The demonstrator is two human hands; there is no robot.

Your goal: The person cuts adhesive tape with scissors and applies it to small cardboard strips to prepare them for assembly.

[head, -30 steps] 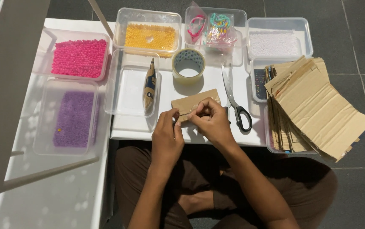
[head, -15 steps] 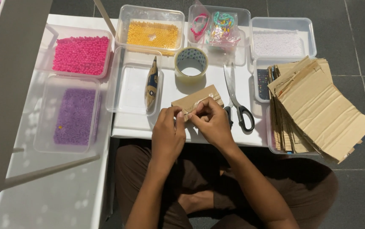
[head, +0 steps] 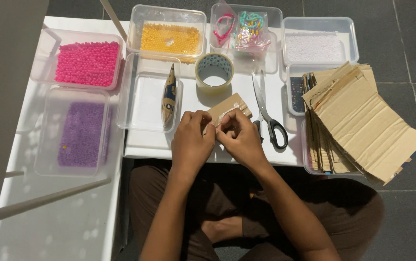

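At frame centre, my left hand and right hand pinch a small cardboard piece, fingers closed on its taped edge; scissors and tape roll lie idle above.

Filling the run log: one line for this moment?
left hand: holds cardboard piece | right hand: pinches cardboard piece | scissors: beside, untouched

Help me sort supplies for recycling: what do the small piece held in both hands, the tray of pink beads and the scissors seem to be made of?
Small piece: plain brown cardboard, matte, like the corrugated stack beside it.
Pink bead tray: clear, glossy plastic by its see-through walls.
Scissors: shiny blades, likely steel; black handles, probably plastic.
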